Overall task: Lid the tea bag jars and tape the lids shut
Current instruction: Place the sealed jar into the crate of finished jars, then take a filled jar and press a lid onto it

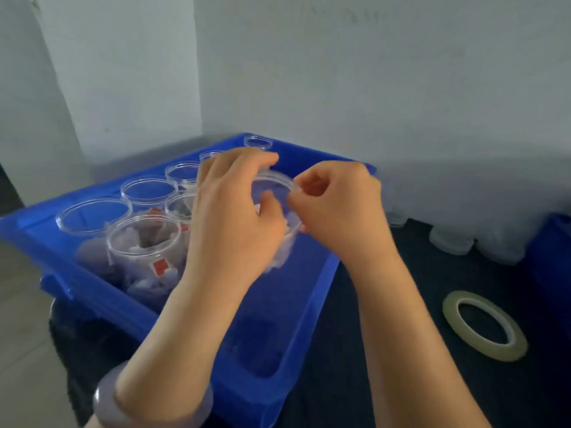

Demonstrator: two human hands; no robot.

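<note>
A clear plastic jar with a lid (pixel 273 183) is lifted over the blue bin (pixel 309 291). My left hand (pixel 234 217) curls round the jar from the left, thumb on its front. My right hand (pixel 336 205) pinches at the lid's right rim; whether tape is between its fingers I cannot tell. Several more clear jars stand in the bin's left half, some holding white tea bags with red tags (pixel 145 245), some lidded (pixel 92 214). A roll of clear tape (pixel 485 327) lies flat on the dark table at the right.
The bin sits in a corner against pale walls (pixel 370 88). Clear lids or jars under plastic wrap (pixel 451 242) line the back right. Another blue bin's edge (pixel 556 257) shows at the far right. Dark tabletop (pixel 386 350) lies between bin and tape.
</note>
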